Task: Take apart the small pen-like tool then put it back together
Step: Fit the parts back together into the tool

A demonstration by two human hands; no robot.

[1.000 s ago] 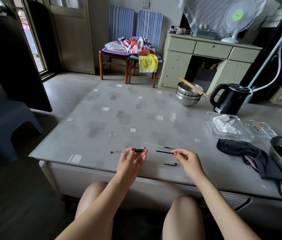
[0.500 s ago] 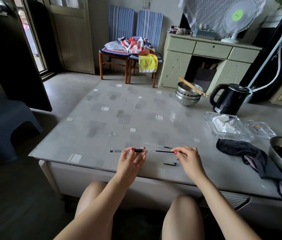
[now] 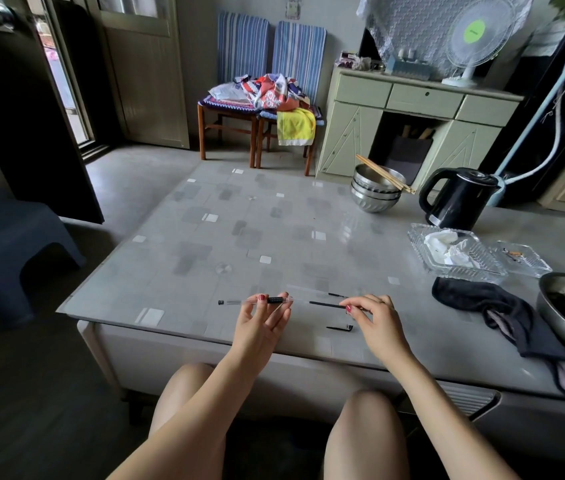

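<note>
Two hands hold the parts on one line above the tabletop (image 3: 274, 237): the left hand (image 3: 262, 325) pinches the clear barrel (image 3: 257, 301), the right hand (image 3: 376, 318) pinches the thin refill (image 3: 326, 304). Its free end points left toward the barrel's open end, near but apart.

The clear plastic pen barrel (image 3: 239, 301) with a black ribbed grip and black end plug lies level, pinched at the grip between the left hand's fingertips (image 3: 262, 297). The thin black refill (image 3: 326, 304) points at the barrel's open end, its tail between the right hand's fingertips (image 3: 349, 309). The small black clip piece (image 3: 340, 328) lies on the table just below those fingertips.
</note>
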